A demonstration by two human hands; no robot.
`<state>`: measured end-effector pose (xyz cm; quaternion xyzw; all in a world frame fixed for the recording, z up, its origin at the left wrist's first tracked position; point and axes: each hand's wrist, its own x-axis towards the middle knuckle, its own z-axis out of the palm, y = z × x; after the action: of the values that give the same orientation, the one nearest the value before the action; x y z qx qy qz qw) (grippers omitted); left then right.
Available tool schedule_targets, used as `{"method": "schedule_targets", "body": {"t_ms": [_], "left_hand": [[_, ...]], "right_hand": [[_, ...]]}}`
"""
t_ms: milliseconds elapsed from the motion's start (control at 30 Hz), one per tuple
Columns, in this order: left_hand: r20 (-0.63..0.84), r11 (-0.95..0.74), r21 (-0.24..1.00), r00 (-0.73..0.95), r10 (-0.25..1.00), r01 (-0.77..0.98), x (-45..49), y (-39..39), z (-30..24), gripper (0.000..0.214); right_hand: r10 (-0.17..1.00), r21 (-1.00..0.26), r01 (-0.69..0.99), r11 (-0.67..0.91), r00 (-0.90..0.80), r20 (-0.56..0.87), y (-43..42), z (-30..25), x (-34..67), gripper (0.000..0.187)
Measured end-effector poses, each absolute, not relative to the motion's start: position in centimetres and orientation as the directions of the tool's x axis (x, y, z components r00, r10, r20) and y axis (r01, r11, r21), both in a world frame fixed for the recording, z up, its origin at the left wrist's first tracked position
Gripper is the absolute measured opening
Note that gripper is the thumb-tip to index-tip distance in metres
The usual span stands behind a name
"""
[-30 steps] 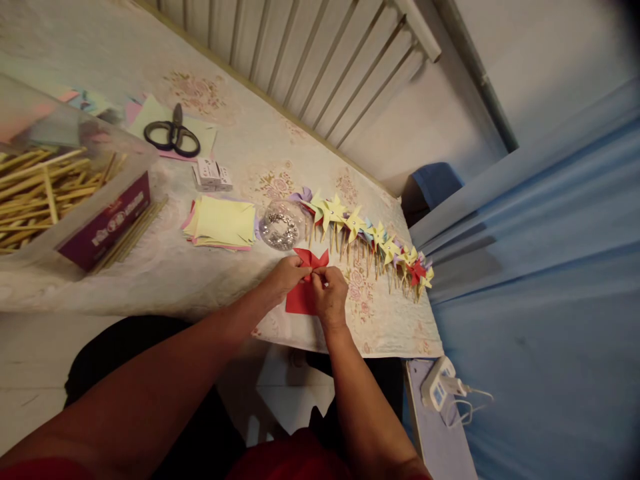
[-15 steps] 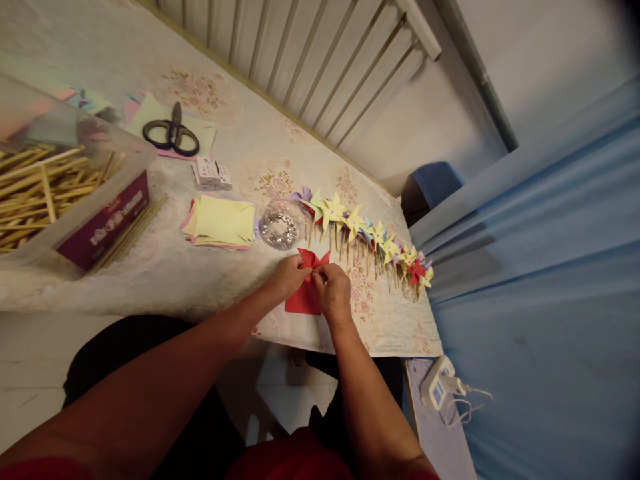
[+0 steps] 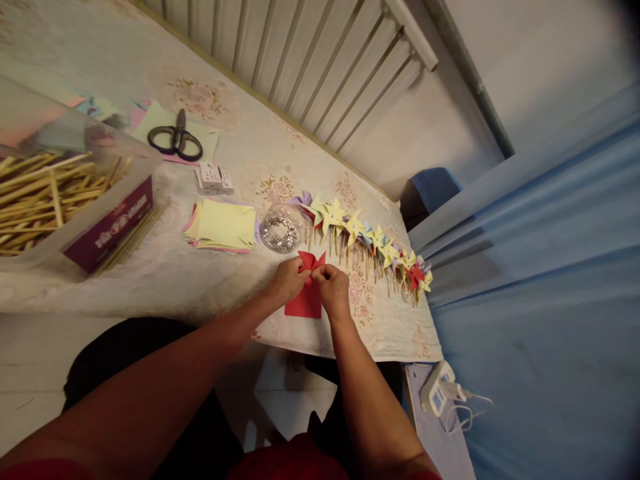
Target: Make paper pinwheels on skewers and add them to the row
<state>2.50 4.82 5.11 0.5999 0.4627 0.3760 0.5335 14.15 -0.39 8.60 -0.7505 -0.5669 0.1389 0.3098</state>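
My left hand (image 3: 290, 279) pinches the left side of a red paper pinwheel (image 3: 311, 259), whose blades are partly folded in. On its right side, my right hand (image 3: 334, 288) grips the same pinwheel with fingers pressed together; its middle is hidden by my fingertips. Beneath both hands a red square of paper (image 3: 303, 303) lies on the table near the front edge. Just beyond my hands stands a round clear dish (image 3: 281, 229) of small shiny metal pieces. To its right runs a row of finished pinwheels (image 3: 354, 227) on sticks, mostly yellow.
A stack of coloured paper (image 3: 224, 225) lies left of the dish, with small white boxes (image 3: 215, 178) and black scissors (image 3: 177, 139) behind. A plastic bin of sticks (image 3: 107, 230) stands at far left. A power strip (image 3: 439, 390) sits at lower right, beside a blue curtain (image 3: 540, 300).
The view has shifted slightly. Both hands stay on the red pinwheel, and its upper blades look drawn a little closer together.
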Motion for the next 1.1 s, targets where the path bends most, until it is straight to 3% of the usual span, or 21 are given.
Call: {"method": "schedule_targets", "body": {"t_ms": [67,233,400,467,667,833,900,1100], "left_hand": [[-0.050,0.008,0.989,0.287,0.957,0.147,2.5,4.9,4.9,0.030],[-0.044,0.010,0.993,0.303,0.952,0.114,2.6,4.9,4.7,0.027],[-0.038,0.000,0.991,0.287,0.957,0.130,2.7,4.9,4.5,0.028],[-0.043,0.008,0.992,0.287,0.957,0.123,2.7,5.0,4.4,0.027],[-0.051,0.023,0.995,0.283,0.958,0.099,2.6,5.0,4.7,0.028],[-0.050,0.012,0.991,0.284,0.958,0.135,2.5,5.0,4.8,0.029],[-0.059,0.023,0.991,0.279,0.959,0.133,2.5,5.0,4.7,0.028],[-0.057,0.020,0.992,0.292,0.955,0.127,2.5,5.2,4.5,0.027]], "right_hand": [[0.932,-0.640,0.747,-0.181,0.338,0.130,-0.4,8.5,14.1,0.017],[0.941,-0.454,0.891,-0.027,0.177,0.290,-0.6,9.1,13.8,0.015],[0.929,-0.669,0.709,-0.225,0.362,0.071,0.0,9.0,13.9,0.016],[0.925,-0.688,0.681,-0.251,0.379,0.038,0.1,8.9,13.9,0.016],[0.954,-0.448,0.894,-0.004,0.137,0.265,-0.3,9.7,13.8,0.015],[0.927,-0.693,0.685,-0.226,0.369,0.062,0.2,8.9,13.9,0.014],[0.910,-0.727,0.628,-0.276,0.414,0.011,0.3,8.6,13.8,0.015],[0.949,-0.483,0.875,-0.010,0.160,0.270,0.0,9.4,13.7,0.015]]}}
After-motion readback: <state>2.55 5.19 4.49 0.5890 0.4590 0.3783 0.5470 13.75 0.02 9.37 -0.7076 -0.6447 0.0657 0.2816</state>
